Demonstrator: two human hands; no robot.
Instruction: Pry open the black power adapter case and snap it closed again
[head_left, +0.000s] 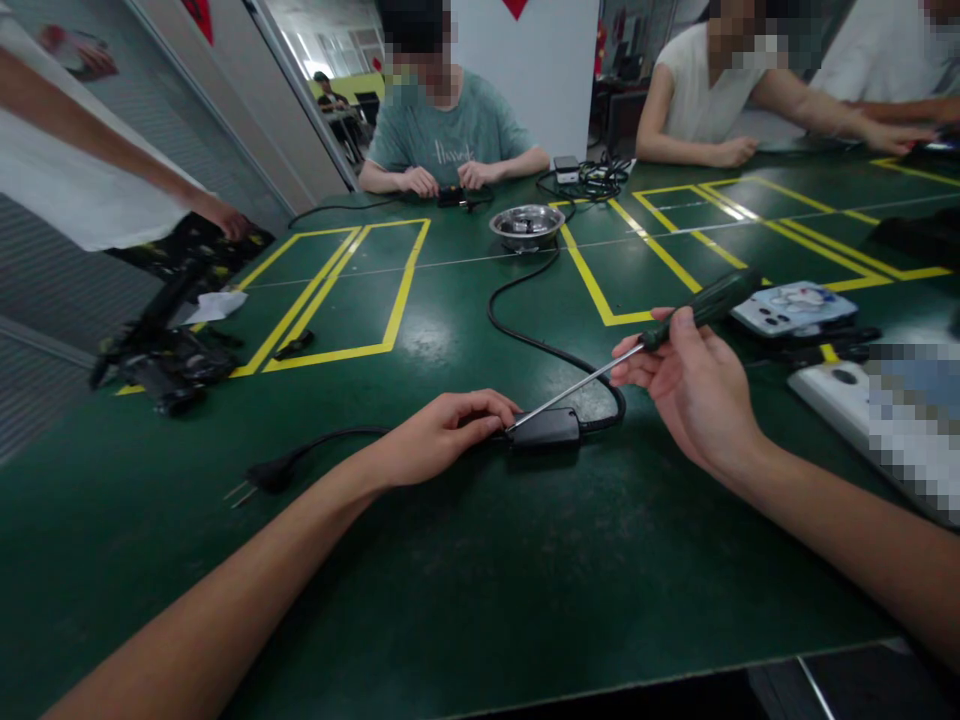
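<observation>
A black power adapter box [546, 428] lies on the green table [465, 570] in front of me. My left hand [442, 435] is closed on its left end, fingers and thumb pinching there. In my right hand [697, 390] is a screwdriver [705, 305] with a dark green handle, held at a slant. Its long metal shaft runs down to the left, and the tip meets the left end of the box near my left fingertips. A cord with a two-pin plug [271, 474] extends to the left; another black cable [517, 330] curves away from the right end.
A metal bowl [527, 228] with small parts stands farther back, near coiled cables [600, 180]. Phones [795, 305] lie at right, black equipment [169, 350] at left. Across the table a person in a green shirt [457, 130] handles a black box; others are nearby.
</observation>
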